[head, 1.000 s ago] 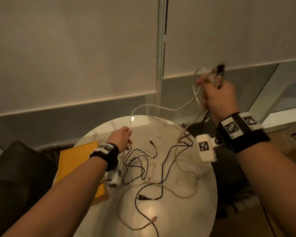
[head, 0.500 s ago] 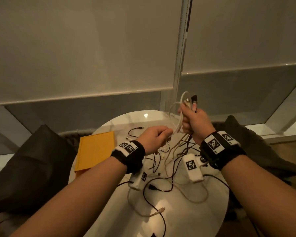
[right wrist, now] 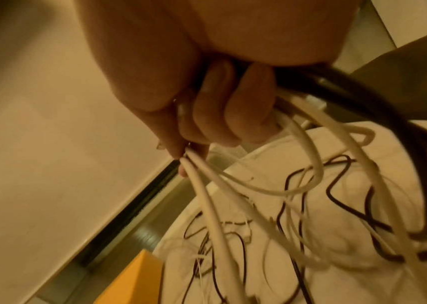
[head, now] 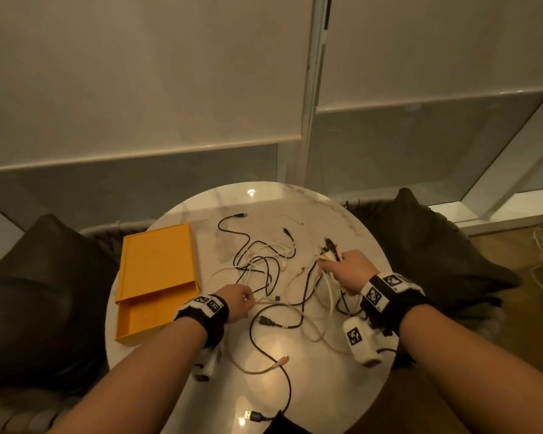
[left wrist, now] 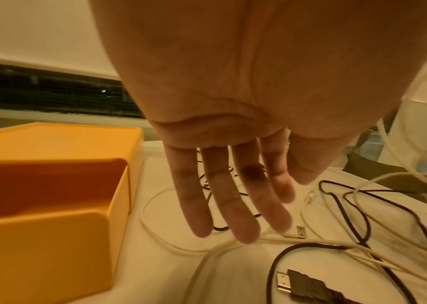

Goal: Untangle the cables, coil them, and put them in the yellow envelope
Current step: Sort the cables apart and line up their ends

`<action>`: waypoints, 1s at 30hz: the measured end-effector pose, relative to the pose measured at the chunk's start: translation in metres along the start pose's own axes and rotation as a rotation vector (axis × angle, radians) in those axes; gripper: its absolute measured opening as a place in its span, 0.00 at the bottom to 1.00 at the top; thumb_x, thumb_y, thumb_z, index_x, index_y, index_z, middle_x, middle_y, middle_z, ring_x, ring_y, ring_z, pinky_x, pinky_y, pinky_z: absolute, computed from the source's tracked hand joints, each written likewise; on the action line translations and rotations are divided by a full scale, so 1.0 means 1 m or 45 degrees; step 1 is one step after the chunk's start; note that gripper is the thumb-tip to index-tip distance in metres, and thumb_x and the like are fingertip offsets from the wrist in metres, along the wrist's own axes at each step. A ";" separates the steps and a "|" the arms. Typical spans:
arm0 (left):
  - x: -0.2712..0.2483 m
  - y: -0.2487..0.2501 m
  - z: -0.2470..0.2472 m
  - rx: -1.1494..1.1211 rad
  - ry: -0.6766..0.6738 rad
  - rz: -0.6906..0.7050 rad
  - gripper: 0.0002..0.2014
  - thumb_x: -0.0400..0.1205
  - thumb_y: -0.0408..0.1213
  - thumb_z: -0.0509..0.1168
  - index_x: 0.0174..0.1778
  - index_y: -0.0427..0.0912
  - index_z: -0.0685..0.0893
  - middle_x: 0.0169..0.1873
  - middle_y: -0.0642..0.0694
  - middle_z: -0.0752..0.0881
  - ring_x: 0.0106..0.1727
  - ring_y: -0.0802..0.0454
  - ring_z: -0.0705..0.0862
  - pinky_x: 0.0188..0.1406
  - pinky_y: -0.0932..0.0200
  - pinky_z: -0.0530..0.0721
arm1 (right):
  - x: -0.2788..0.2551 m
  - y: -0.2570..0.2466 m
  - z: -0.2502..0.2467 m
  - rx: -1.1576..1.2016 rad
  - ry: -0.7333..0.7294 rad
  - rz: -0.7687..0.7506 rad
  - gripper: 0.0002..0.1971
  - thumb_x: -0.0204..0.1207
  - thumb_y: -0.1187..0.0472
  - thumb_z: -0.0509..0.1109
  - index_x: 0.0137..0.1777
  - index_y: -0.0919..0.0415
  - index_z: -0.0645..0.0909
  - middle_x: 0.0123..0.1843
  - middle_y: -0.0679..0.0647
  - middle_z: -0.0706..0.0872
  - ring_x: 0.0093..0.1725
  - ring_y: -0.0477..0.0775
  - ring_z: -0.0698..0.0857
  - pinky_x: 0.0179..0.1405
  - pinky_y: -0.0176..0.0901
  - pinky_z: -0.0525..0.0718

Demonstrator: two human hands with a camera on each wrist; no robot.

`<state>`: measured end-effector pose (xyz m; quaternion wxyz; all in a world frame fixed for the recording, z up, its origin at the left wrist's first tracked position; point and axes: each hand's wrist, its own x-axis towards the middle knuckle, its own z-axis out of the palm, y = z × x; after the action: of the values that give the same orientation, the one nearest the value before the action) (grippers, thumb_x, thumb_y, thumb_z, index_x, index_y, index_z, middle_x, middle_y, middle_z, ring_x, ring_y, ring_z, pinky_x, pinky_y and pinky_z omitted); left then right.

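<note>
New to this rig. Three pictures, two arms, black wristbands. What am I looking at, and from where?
No machine: a person's two bare hands, with a camera strapped to each wrist and one on the head. The wide picture is the head view; the close-ups look along each hand. On the round table lie tangled black and white cables beside a yellow envelope, which looks like a shallow box, open at its near end. The right hand grips a bunch of cables. The left hand is flat-fingered over a white cable, gripping nothing.

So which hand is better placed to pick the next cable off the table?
Left, probably. The left hand hangs open over loose white cables, while the right hand already grips a cable bundle.
</note>
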<state>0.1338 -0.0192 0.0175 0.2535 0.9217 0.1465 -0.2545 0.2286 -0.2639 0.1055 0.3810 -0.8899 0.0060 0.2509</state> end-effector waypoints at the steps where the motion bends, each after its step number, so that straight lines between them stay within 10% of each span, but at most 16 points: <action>1: 0.005 -0.004 0.000 -0.005 0.033 -0.019 0.10 0.84 0.49 0.59 0.56 0.52 0.82 0.51 0.48 0.88 0.49 0.51 0.86 0.47 0.58 0.81 | -0.001 0.004 0.008 -0.038 -0.030 0.010 0.13 0.76 0.48 0.75 0.36 0.56 0.82 0.32 0.52 0.82 0.31 0.50 0.79 0.27 0.40 0.71; 13: 0.054 -0.012 0.028 0.219 -0.056 0.072 0.21 0.83 0.42 0.60 0.73 0.52 0.74 0.70 0.44 0.77 0.68 0.43 0.79 0.69 0.51 0.75 | 0.015 0.016 0.010 -0.494 0.046 0.034 0.13 0.79 0.52 0.72 0.55 0.61 0.86 0.41 0.52 0.82 0.42 0.52 0.81 0.39 0.39 0.74; 22: 0.077 -0.023 0.026 0.322 -0.026 0.126 0.10 0.84 0.43 0.62 0.58 0.48 0.85 0.57 0.47 0.84 0.57 0.48 0.83 0.58 0.58 0.78 | 0.028 0.023 -0.029 -0.453 0.196 0.072 0.13 0.75 0.52 0.74 0.52 0.62 0.89 0.44 0.57 0.86 0.45 0.58 0.85 0.42 0.43 0.78; 30: 0.053 -0.008 -0.036 -0.447 0.435 0.137 0.11 0.87 0.40 0.57 0.49 0.43 0.84 0.40 0.46 0.87 0.38 0.51 0.84 0.40 0.61 0.78 | 0.026 0.007 -0.013 -0.356 0.191 -0.119 0.10 0.77 0.51 0.72 0.43 0.56 0.89 0.41 0.55 0.88 0.43 0.56 0.85 0.44 0.47 0.83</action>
<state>0.1885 0.0141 0.0123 0.3946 0.8996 0.1798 -0.0519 0.2551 -0.2728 0.0968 0.2630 -0.9498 -0.0420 0.1641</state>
